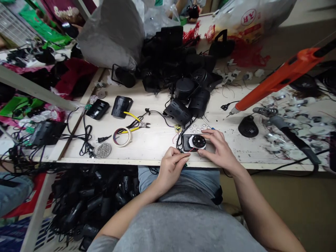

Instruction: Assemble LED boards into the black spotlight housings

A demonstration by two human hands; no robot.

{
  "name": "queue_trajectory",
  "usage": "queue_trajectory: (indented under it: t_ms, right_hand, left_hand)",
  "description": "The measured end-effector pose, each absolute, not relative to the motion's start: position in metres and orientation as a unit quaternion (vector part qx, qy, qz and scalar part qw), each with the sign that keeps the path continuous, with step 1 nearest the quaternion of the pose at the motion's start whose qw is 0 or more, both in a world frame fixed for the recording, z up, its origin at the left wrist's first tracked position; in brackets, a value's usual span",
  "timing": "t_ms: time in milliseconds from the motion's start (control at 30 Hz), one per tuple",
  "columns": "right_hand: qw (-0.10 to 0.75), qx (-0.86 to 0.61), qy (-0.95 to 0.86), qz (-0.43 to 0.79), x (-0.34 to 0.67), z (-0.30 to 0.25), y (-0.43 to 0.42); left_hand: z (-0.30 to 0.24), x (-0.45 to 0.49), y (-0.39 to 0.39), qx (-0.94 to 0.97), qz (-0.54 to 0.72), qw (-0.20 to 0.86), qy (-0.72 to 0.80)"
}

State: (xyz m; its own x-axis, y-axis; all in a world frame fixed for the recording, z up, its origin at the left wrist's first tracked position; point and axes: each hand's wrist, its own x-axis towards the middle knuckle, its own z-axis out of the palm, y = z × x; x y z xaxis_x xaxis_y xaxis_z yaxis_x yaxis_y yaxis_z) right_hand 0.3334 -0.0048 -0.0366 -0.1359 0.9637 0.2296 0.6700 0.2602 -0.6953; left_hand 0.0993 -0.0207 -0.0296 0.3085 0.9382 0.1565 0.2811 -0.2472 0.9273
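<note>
At the table's front edge, my left hand (172, 168) is closed, thumb and forefinger pinched at the end of a thin red wire (192, 149). A bit of green shows just below those fingertips; what it belongs to is mostly hidden. My right hand (219, 148) grips a round part with a black disc face and white rim (198, 141), thumb at its near side and fingers at its far side. Under this part lies a dark rectangular housing (186, 142). Black cable loops beside the housing. Several small silvery round pieces (194, 128) lie just beyond it, near a screwdriver (208, 124).
Left on the table are yellow-handled cutters (135, 126), a tape roll (122, 137) and a solder-wire-like coil (103, 150). Black housings (178, 111) pile up at the back. An orange electric screwdriver (278, 80) hangs at right, near many white motors (286, 122). A crate below holds black parts.
</note>
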Motion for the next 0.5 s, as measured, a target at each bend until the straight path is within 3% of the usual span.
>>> queue_trajectory:
  t_ms: [200,500]
  right_hand:
    - [0.395,-0.588,-0.701,0.082,0.311,0.004,-0.042]
    - [0.422,-0.520,-0.726,0.153,0.283,0.014,-0.047]
  left_hand:
    - [-0.026,0.105,-0.022,0.734,0.382,0.374,0.420]
    - [-0.012,0.109,-0.026,0.747,0.377,0.393,0.382]
